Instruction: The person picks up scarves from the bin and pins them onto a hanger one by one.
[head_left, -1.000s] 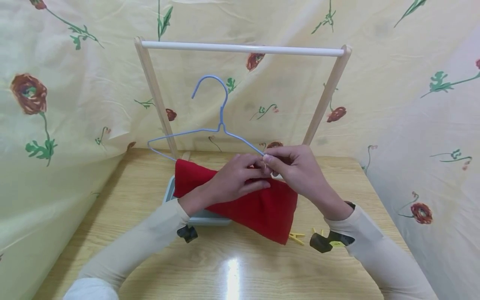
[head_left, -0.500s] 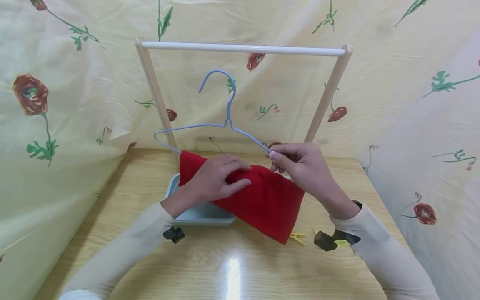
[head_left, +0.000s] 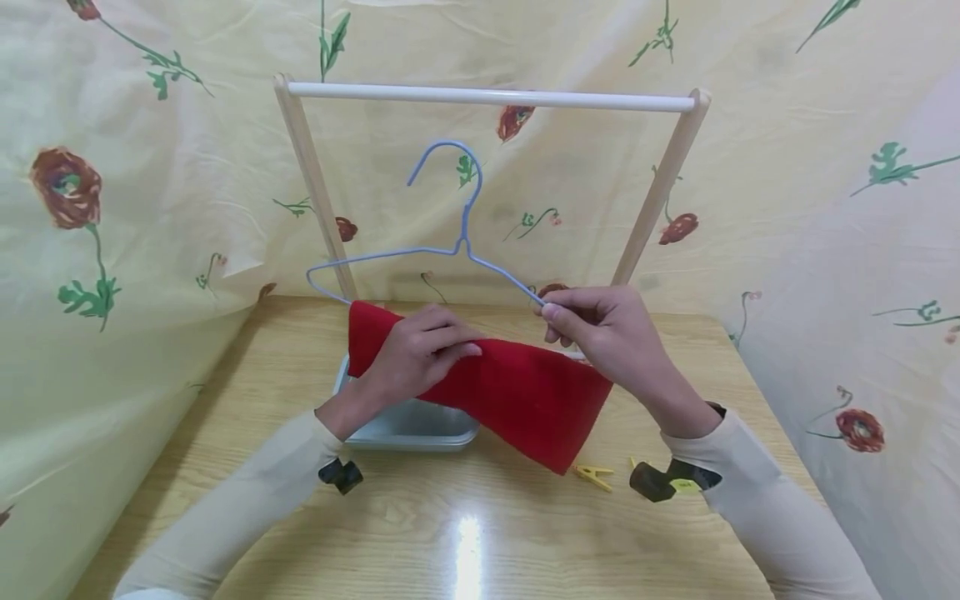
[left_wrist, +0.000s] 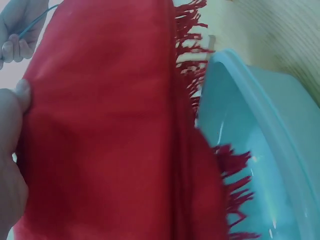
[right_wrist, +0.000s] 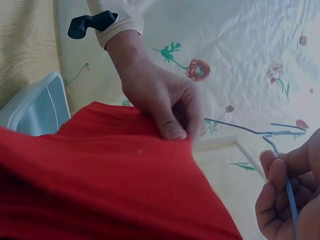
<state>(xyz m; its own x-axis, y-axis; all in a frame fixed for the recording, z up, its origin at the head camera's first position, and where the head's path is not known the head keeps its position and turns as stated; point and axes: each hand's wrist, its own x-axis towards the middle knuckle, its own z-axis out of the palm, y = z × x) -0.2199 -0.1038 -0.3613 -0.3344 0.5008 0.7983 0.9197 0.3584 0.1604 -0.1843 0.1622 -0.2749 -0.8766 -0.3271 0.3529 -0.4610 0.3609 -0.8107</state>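
A blue wire hanger (head_left: 465,223) is held up over the table, hook upward. My right hand (head_left: 607,333) pinches its right shoulder between thumb and fingers, as the right wrist view also shows. Over the hanger's lower part drapes a folded red scarf (head_left: 525,392); dark red fringe (left_wrist: 192,45) appears along its edge in the left wrist view. With thumb and fingers my left hand (head_left: 412,354) pinches the scarf's top fold, left of its middle. The hanger's bottom bar is mostly hidden by the cloth.
Below and behind the scarf stands a light blue plastic tub (head_left: 420,440). A yellow clothespin (head_left: 594,477) lies on the wooden table (head_left: 390,517), with part of another near the right wrist. A rack with a white rod (head_left: 487,96) and wooden posts stands behind.
My left hand has moved left along the scarf, away from the right hand, and now pinches the top fold. The hanger has shifted slightly right, and the scarf's lower edge has risen a little.
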